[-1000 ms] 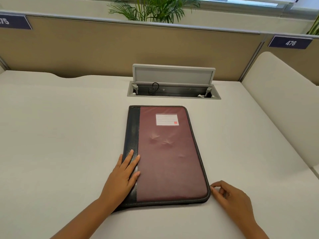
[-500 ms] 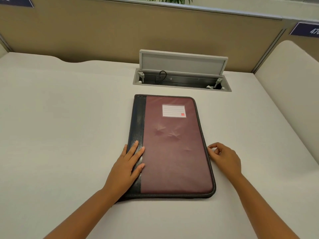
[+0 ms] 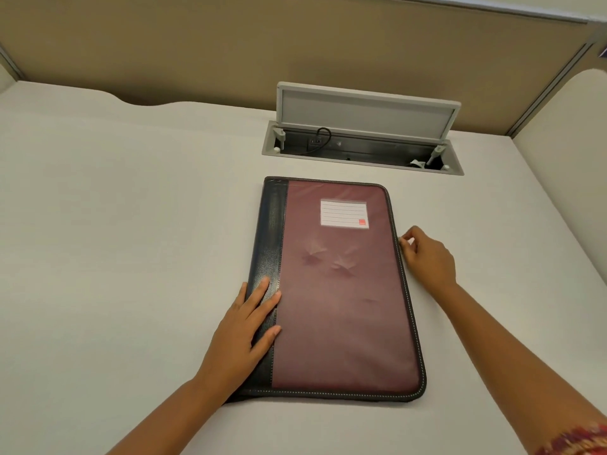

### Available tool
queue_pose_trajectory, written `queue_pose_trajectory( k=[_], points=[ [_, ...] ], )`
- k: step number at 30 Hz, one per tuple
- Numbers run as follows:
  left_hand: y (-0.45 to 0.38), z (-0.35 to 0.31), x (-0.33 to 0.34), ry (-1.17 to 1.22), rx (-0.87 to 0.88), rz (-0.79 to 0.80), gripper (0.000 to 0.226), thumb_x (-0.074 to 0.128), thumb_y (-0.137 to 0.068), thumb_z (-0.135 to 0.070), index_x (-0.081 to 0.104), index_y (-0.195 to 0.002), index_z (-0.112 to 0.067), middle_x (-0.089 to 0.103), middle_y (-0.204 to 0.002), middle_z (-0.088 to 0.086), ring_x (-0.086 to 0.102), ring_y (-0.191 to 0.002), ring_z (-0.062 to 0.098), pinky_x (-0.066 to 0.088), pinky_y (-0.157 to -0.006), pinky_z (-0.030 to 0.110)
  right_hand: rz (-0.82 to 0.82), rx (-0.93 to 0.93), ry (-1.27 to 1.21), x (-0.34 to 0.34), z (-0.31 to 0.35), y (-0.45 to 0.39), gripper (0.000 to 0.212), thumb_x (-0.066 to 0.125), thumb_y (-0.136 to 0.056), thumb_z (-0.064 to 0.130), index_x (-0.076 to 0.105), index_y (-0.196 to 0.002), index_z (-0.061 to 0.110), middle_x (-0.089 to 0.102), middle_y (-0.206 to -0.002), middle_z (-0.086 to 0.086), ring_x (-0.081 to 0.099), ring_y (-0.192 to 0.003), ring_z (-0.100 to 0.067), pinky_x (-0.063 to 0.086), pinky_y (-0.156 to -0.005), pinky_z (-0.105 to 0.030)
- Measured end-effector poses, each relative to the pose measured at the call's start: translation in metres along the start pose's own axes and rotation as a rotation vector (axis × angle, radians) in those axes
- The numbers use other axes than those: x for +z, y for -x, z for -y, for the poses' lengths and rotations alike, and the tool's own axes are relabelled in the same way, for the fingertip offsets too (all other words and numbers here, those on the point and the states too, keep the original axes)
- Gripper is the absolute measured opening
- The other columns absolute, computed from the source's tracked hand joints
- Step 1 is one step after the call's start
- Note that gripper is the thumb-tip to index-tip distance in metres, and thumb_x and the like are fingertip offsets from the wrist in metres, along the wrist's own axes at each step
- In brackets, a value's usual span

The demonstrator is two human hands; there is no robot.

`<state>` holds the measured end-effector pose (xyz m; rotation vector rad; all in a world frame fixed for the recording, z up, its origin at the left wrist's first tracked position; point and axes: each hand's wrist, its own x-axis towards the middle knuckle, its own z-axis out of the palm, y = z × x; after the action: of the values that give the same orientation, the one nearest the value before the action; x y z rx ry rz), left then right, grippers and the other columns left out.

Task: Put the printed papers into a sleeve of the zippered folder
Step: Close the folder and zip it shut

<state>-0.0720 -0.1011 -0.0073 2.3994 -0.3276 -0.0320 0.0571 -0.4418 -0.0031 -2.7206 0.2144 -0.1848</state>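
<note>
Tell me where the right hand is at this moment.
In the head view, the right hand is at the right long edge of the closed zippered folder, about level with the creases below the label, fingertips pinched at the zipper line.

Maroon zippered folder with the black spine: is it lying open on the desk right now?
No. The maroon zippered folder lies closed and flat, left hand pressing its spine.

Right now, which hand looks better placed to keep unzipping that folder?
The right hand, probably. Its fingertips pinch at the zippered folder along the right edge, where the zip runs. The left hand lies flat on the dark spine, steadying it.
</note>
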Motion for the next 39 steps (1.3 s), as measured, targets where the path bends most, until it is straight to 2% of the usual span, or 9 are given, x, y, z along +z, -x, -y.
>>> queue_pose_trajectory(
  k=[3, 6, 13, 19, 21, 26, 32, 35, 39],
  points=[
    [0.000, 0.002, 0.001, 0.012, 0.000, -0.021, 0.066, 0.018, -0.082, -0.072, 0.023, -0.137, -0.038, 0.014, -0.151, -0.014, 0.004, -0.142, 0.016, 0.025, -0.107, 0.031, 0.007, 0.007, -0.002, 0.004, 0.005, -0.024, 0.018, 0.046, -0.094, 0.032, 0.052, -0.088, 0.015, 0.055, -0.060, -0.004, 0.054, -0.059, -0.027, 0.033, -0.049, -0.026],
    [0.000, 0.002, 0.001, 0.008, 0.005, -0.022, 0.064, 0.016, -0.083, -0.071, 0.025, -0.137, -0.037, 0.015, -0.151, -0.013, 0.004, -0.142, 0.017, 0.025, -0.108, 0.032, 0.007, 0.014, 0.022, 0.006, 0.008, -0.047, 0.020, 0.045, -0.095, 0.031, 0.052, -0.090, 0.013, 0.059, -0.067, -0.008, 0.053, -0.062, -0.029, 0.035, -0.055, -0.028],
    [-0.001, 0.001, 0.001, -0.001, 0.004, -0.024, 0.060, 0.019, -0.086, -0.067, 0.027, -0.136, -0.036, 0.016, -0.151, -0.010, 0.005, -0.142, 0.020, 0.023, -0.109, 0.034, -0.004, -0.167, 0.300, 0.007, 0.010, -0.097, 0.024, 0.038, -0.098, 0.029, 0.046, -0.093, 0.007, 0.064, -0.075, -0.017, 0.045, -0.055, -0.026, 0.031, -0.051, -0.027],
    [-0.001, 0.004, 0.002, 0.020, 0.009, -0.051, 0.057, 0.023, -0.087, -0.065, 0.029, -0.137, -0.038, 0.018, -0.151, -0.012, 0.003, -0.141, 0.008, 0.023, -0.109, 0.038, 0.142, -0.246, 0.323, -0.001, 0.010, -0.139, 0.016, 0.041, -0.097, 0.028, 0.047, -0.093, 0.014, 0.065, -0.087, -0.016, 0.050, -0.067, -0.026, 0.035, -0.059, -0.029],
    [-0.002, 0.005, 0.003, -0.003, 0.044, -0.072, 0.055, 0.026, -0.090, -0.060, 0.032, -0.137, -0.033, 0.025, -0.150, -0.006, 0.008, -0.140, 0.011, 0.027, -0.108, 0.044, 0.175, -0.297, 0.361, -0.002, 0.013, -0.149, 0.015, 0.042, -0.097, 0.028, 0.049, -0.094, 0.016, 0.066, -0.093, -0.013, 0.051, -0.070, -0.024, 0.035, -0.061, -0.028],
    [-0.002, 0.010, 0.004, -0.061, 0.093, -0.097, 0.047, 0.030, -0.092, -0.055, 0.042, -0.132, -0.034, 0.035, -0.146, -0.002, 0.018, -0.138, 0.019, 0.034, -0.103, 0.044, 0.284, -0.408, 0.353, -0.007, 0.025, -0.170, 0.016, 0.046, -0.095, 0.028, 0.056, -0.099, 0.016, 0.065, -0.105, -0.010, 0.059, -0.089, -0.029, 0.042, -0.068, -0.033],
    [-0.003, 0.012, 0.004, -0.112, 0.155, -0.109, 0.043, 0.031, -0.094, -0.051, 0.054, -0.124, -0.031, 0.042, -0.141, 0.002, 0.022, -0.136, 0.026, 0.034, -0.103, 0.034, 0.357, -0.628, 0.407, -0.001, 0.062, -0.194, 0.021, 0.049, -0.092, 0.039, 0.057, -0.090, 0.019, 0.064, -0.099, -0.002, 0.059, -0.084, -0.023, 0.038, -0.063, -0.029],
    [-0.004, 0.011, 0.002, -0.127, 0.166, -0.116, 0.040, 0.031, -0.094, -0.050, 0.052, -0.124, -0.033, 0.044, -0.139, 0.003, 0.026, -0.133, 0.028, 0.044, -0.096, 0.040, 0.375, -0.707, 0.413, 0.014, 0.090, -0.199, 0.022, 0.049, -0.091, 0.042, 0.055, -0.088, 0.021, 0.064, -0.099, 0.000, 0.059, -0.082, -0.022, 0.038, -0.064, -0.028],
    [-0.005, 0.010, 0.001, -0.137, 0.170, -0.132, 0.039, 0.031, -0.094, -0.050, 0.051, -0.122, -0.033, 0.047, -0.137, 0.003, 0.029, -0.132, 0.027, 0.045, -0.089, 0.050, 0.365, -0.774, 0.391, 0.034, 0.127, -0.197, 0.022, 0.047, -0.093, 0.042, 0.053, -0.090, 0.021, 0.063, -0.102, 0.001, 0.059, -0.083, -0.024, 0.040, -0.064, -0.030]
  ],
)
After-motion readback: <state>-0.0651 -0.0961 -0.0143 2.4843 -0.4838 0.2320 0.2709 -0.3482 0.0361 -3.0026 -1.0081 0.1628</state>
